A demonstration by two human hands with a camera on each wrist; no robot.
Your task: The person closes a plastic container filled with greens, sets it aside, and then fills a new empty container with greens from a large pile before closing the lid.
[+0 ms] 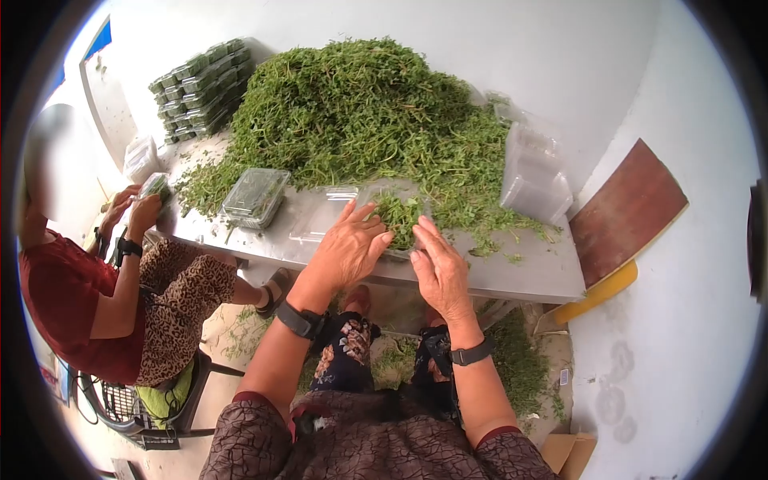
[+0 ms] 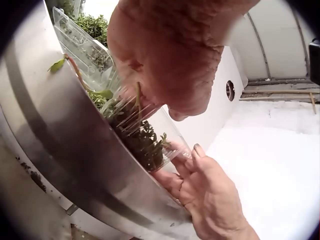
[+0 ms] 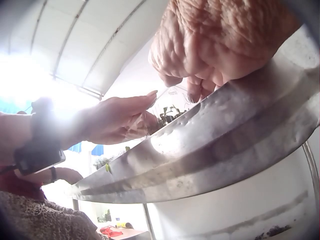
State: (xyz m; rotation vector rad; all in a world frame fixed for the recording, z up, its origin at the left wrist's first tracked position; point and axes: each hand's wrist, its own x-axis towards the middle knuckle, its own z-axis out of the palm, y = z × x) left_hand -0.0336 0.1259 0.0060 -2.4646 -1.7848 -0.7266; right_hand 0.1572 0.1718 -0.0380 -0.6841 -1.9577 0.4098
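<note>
A clear plastic clamshell box (image 2: 172, 131) filled with leafy green sprigs (image 1: 398, 213) sits near the table's front edge, its lid (image 1: 312, 222) laid out flat to the left. Over the box's left side my left hand (image 1: 349, 246) spreads with straight fingers, the fingertips at the greens. My right hand (image 1: 439, 269) stands along the opposite side, fingers extended and the tips at the clear wall. In the left wrist view the right hand (image 2: 210, 192) shows palm inward beside that wall. One loose stem (image 2: 75, 72) lies by the table edge.
A big heap of greens (image 1: 352, 112) covers the table's back. Filled boxes (image 1: 200, 92) are stacked back left; a closed box (image 1: 255, 198) is nearer. Nested clear containers (image 1: 534, 172) stand right. Another person (image 1: 88, 296) sits at left holding a box (image 1: 154, 187). A brown board (image 1: 628, 212) leans right.
</note>
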